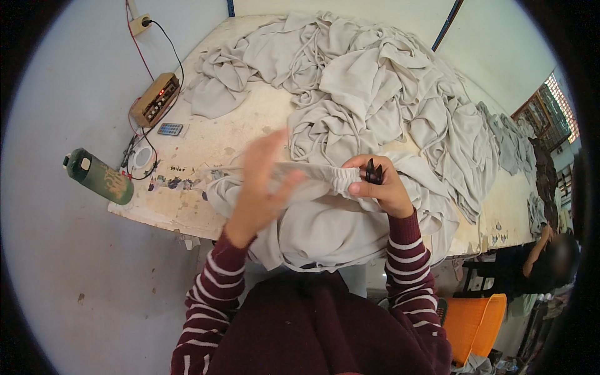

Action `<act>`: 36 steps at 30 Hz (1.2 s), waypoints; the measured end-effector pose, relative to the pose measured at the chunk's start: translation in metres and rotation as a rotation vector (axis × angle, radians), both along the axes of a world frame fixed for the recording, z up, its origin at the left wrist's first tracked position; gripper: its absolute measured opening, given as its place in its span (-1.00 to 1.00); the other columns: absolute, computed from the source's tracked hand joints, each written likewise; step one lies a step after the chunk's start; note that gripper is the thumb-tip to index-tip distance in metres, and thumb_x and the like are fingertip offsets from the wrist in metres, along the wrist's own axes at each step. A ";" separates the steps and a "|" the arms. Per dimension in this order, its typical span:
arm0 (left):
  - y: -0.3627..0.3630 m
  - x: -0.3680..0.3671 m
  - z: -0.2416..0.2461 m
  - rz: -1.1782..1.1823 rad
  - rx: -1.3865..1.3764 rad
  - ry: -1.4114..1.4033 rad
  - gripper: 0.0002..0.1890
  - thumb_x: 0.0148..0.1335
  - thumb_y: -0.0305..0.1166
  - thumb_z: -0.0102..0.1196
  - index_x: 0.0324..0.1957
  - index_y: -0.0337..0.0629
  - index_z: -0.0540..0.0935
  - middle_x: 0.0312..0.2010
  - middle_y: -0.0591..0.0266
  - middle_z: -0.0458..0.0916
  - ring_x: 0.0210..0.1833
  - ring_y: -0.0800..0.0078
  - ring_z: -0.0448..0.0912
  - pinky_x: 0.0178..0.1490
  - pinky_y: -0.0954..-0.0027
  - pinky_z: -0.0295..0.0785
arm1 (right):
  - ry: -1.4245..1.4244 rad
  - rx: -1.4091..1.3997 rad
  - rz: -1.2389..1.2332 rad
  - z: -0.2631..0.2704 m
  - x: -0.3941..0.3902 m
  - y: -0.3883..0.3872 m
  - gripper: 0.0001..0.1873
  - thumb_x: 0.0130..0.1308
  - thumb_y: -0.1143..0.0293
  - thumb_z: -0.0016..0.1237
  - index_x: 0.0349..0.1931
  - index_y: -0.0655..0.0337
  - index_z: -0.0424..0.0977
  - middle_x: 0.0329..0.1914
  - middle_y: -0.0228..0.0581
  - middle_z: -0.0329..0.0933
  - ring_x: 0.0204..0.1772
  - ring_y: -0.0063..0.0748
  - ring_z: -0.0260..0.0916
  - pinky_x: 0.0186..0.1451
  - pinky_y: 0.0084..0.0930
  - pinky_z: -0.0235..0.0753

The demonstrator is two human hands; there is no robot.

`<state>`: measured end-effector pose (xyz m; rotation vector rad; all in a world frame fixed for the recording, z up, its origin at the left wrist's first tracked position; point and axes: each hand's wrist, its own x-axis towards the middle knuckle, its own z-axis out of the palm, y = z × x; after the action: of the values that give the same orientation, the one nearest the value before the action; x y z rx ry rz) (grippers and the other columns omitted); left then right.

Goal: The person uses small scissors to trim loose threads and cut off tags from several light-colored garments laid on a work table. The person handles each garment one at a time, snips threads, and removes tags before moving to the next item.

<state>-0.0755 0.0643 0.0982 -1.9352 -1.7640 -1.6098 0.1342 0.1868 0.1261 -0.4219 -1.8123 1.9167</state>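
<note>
A light grey cloth garment (328, 225) is bunched over the table's front edge before me. Its elastic, gathered waistband (346, 180) is pinched between the thumb and fingers of my right hand (382, 185). The same hand keeps a pair of small black thread snips (373, 171) in its palm, tips pointing up. My left hand (262, 187), blurred by motion, hovers over the left part of the waistband with fingers and thumb spread and nothing visible in it.
Heaped grey garments (365, 79) cover the back and right of the worktable (225, 136). At left are a wooden-cased radio (157, 99), a remote control (170, 129), cables and a green bottle (101, 176). An orange chair (473, 326) and another person (534, 267) are at right.
</note>
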 end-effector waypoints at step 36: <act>-0.010 0.040 0.007 -0.582 -0.282 -1.122 -0.77 0.30 -0.37 -0.04 -0.15 -0.35 0.53 -0.27 0.29 0.58 -0.23 0.63 0.47 -0.09 0.58 0.34 | -0.221 1.033 -0.284 0.062 0.001 -0.030 -0.78 -0.04 0.37 0.20 -0.37 0.22 0.56 -0.50 -0.24 0.56 -0.49 -0.38 0.51 -0.43 -0.62 0.42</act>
<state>-0.0352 0.0540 0.1047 -1.8714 -1.8008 -3.2780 0.1350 0.1567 0.1880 -0.4757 -2.4169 0.5953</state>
